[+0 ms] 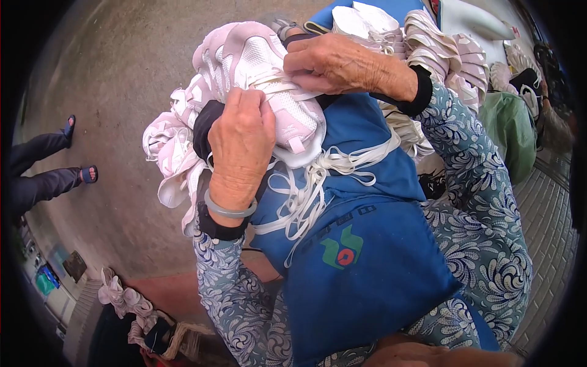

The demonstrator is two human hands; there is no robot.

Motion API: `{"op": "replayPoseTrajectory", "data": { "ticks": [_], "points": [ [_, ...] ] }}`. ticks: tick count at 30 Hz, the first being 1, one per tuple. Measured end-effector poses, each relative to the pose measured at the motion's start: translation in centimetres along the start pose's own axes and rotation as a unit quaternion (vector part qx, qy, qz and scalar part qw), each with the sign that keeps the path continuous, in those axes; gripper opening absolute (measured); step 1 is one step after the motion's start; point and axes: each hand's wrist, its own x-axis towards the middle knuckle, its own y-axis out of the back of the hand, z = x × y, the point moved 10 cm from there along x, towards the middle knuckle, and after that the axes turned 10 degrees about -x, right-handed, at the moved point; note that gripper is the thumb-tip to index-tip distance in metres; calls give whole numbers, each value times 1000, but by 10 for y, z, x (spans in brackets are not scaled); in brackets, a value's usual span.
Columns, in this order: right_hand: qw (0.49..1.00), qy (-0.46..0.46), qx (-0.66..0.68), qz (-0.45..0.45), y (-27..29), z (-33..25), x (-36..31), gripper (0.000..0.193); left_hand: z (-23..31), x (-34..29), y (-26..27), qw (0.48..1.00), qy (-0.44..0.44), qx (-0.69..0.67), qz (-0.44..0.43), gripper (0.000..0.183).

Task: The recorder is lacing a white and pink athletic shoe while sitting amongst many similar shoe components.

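A pale pink and white sneaker upper (290,119) lies across my lap, its heel end toward me, with white lace strands across its opening. My left hand (241,140), with a grey bangle at the wrist, is closed at the near left side of the opening, pinching a white shoelace (269,79). On the right side my right hand (333,64) is closed too, its curled fingers pressed together on the lace. The fingertips of both hands are partly hidden. A loose bundle of white laces (321,168) rests on my blue apron (373,244) just below the upper.
Stacked pink and white uppers (168,144) hang to the left; more uppers (428,43) are piled at the far right. A green plastic bag (504,131) stands right of my arm. Another person's sandalled feet (88,175) are on the concrete floor (122,79) at left.
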Motion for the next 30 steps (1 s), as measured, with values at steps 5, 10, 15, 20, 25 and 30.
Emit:
{"op": "replayPoseTrajectory", "data": {
  "ticks": [5, 10, 15, 20, 25, 30],
  "points": [
    [999, 2, -10, 35, 4, -9, 7, 12, 5, -4, -1, 998, -24, 60, -16, 6],
    [985, -58, -107, 123, 10, -15, 3, 14, 2, -2, -2, 999, -30, 24, -7, 7],
    [991, -61, -73, 93, -2, -19, -8, 15, -5, -6, 5, 999, -31, -25, 13, 5],
    [993, -82, -4, 82, -8, -11, -15, 14, -35, -16, 17, 993, 44, -105, 29, 1],
    [986, -134, 88, 56, -7, -7, -24, 20, -47, -20, 9, 982, 115, -146, -10, 5],
    [980, -173, 96, 6, -9, -1, -30, 31, -45, -17, 7, 974, 154, -166, -14, 20]
  ]
}}
